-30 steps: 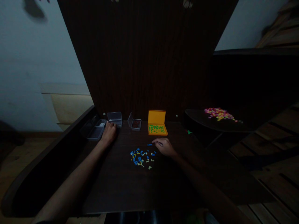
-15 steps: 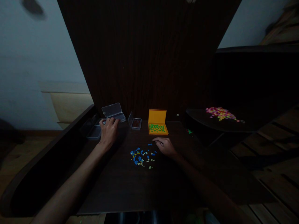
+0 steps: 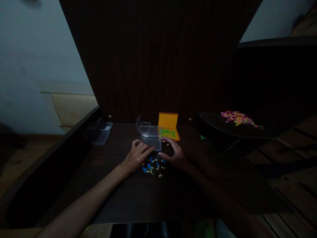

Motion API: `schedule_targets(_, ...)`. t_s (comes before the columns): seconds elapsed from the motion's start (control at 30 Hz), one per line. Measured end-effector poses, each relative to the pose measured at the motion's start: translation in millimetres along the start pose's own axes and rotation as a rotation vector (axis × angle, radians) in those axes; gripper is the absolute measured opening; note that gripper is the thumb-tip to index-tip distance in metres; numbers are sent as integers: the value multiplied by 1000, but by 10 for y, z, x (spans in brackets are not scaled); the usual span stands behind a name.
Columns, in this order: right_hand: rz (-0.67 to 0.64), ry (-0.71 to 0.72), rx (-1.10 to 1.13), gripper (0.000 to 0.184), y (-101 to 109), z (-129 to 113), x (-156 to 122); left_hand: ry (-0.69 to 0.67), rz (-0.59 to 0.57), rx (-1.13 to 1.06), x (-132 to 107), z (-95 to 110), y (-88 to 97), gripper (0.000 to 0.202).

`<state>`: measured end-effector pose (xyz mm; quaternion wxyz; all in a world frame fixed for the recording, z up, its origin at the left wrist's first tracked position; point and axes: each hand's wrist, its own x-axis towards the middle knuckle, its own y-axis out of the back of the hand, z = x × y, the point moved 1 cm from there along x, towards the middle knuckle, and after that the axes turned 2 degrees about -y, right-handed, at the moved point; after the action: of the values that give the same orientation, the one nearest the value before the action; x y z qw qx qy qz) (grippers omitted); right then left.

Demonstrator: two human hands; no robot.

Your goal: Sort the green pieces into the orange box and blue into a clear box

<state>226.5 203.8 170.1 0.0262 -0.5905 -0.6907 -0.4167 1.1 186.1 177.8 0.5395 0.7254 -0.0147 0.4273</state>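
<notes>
An open clear plastic box (image 3: 151, 142) with its lid up rests on the dark table (image 3: 128, 198), just behind a small pile of blue and yellow pieces (image 3: 153, 167). My left hand (image 3: 136, 158) grips the box's near left edge with its fingers. From the other side, my right hand (image 3: 174, 154) has index finger and thumb on the box's right edge. Both hands partly cover the pile. Right behind the clear box stands an open orange box (image 3: 168, 123) with green pieces in it.
A second small clear box (image 3: 141, 125) stands behind the held one. More clear boxes (image 3: 101, 135) lie at the table's back left, by its raised edge. A pile of pink and yellow pieces (image 3: 236, 118) lies on a dark round surface to the right. A dark wooden panel rises behind the table.
My left hand picked up a clear box at the back left and brought it to the table's middle, behind the pile. My right hand moved from the pile's edge up to the box.
</notes>
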Motion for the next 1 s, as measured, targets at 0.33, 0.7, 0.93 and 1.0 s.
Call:
schedule_targets(0.33, 7, -68, 87, 79, -43, 55, -16, -50, 25, -42, -10, 3, 9, 58)
schedule_targets(0.7, 68, -148, 139, 69, -12, 135, 11, 572, 352, -286, 49, 12, 39, 38)
schedule_targets(0.93, 5, -166, 183, 65, -50, 164, 12, 727, 172, -1112, 46, -105, -30, 52)
schedule_targets(1.0, -66, -163, 169, 66, -31, 159, 26, 764, 149, -1281, 30, -123, -73, 63)
